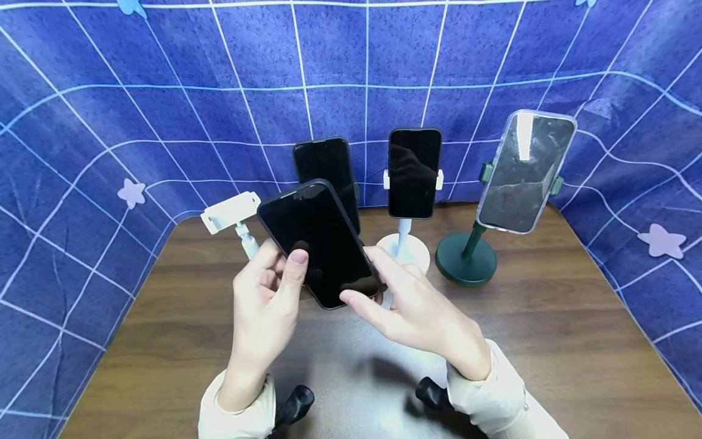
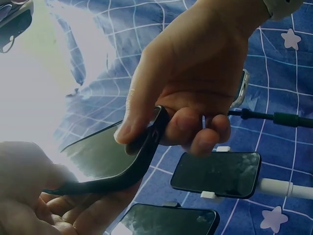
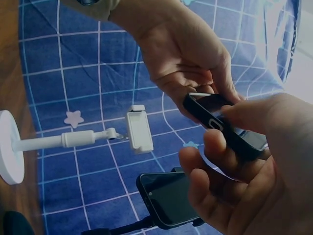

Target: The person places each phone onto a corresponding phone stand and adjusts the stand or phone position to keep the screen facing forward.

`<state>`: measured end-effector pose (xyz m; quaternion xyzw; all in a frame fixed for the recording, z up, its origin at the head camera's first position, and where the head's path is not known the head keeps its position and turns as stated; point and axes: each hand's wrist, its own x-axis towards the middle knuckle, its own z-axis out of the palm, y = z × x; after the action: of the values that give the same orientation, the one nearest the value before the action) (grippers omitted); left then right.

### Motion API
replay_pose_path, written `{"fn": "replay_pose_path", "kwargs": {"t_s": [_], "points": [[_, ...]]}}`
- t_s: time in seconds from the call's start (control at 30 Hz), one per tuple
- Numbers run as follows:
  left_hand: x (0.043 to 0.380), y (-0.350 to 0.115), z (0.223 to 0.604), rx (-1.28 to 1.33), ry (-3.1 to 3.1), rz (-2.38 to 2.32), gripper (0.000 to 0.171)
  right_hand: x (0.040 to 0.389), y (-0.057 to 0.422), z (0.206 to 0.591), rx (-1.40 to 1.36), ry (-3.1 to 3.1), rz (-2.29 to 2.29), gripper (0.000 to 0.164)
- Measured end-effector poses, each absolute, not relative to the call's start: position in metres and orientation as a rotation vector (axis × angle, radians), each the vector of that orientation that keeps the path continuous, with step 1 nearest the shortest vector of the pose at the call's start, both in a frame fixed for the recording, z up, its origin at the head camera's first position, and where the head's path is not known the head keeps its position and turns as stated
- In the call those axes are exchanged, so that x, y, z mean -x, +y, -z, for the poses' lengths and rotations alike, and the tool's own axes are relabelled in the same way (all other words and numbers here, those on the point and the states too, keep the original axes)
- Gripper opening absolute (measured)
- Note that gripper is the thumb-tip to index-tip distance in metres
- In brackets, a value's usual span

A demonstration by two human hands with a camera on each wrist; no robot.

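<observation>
A black smartphone (image 1: 320, 241) is held up in front of the body between both hands, tilted, its dark screen facing up. My left hand (image 1: 265, 311) grips its left side, thumb lying over the screen edge. At the lower right corner, my right hand (image 1: 411, 308) pinches the phone, with the thumb along the bottom edge and fingers behind. The right wrist view shows a dark case (image 3: 230, 132) around the phone's edge. Left of the phone, close to my left hand, stands a white phone stand (image 1: 230, 212) with nothing in its clamp.
Behind stand a black phone (image 1: 323, 161) in a dark clamp, another phone (image 1: 415, 174) on a white stand, and a clear-cased phone (image 1: 526, 174) on a green stand (image 1: 466, 261). A blue grid cloth (image 1: 192, 122) borders the wooden table (image 1: 164, 341) at back and sides.
</observation>
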<state>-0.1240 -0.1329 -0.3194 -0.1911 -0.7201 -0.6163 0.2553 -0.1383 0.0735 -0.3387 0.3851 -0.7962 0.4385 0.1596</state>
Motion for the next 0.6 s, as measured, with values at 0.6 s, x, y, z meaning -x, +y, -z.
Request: {"fn": "replay_pose_path", "kwargs": {"t_s": [0.6], "points": [[0.13,-0.152,0.315,0.503,-2.0,1.795,0.026,0.143,0.049,0.357,-1.079,-2.245,-1.544,0.019]]}}
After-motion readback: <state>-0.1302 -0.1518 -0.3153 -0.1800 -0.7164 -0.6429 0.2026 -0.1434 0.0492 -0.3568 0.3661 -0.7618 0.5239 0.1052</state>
